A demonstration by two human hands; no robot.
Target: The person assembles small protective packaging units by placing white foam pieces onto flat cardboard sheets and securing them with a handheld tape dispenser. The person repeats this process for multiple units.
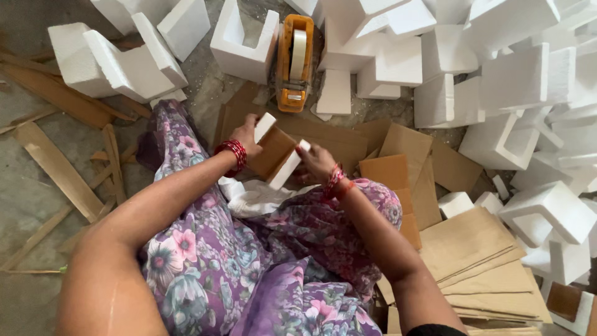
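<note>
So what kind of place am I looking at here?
Probably a small packing workshop, worked from the floor: white foam blocks piled around, flat cardboard sheets, an orange tape dispenser, and both hands holding a foam-and-cardboard piece.

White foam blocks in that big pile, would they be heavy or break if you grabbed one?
The foam blocks look very light. They probably crumble easily: white crumbs dot the floor. Flat sides mean no rolling.

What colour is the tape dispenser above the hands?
Orange, holding a pale tape roll; the tape dispenser shows in the head view.
</note>
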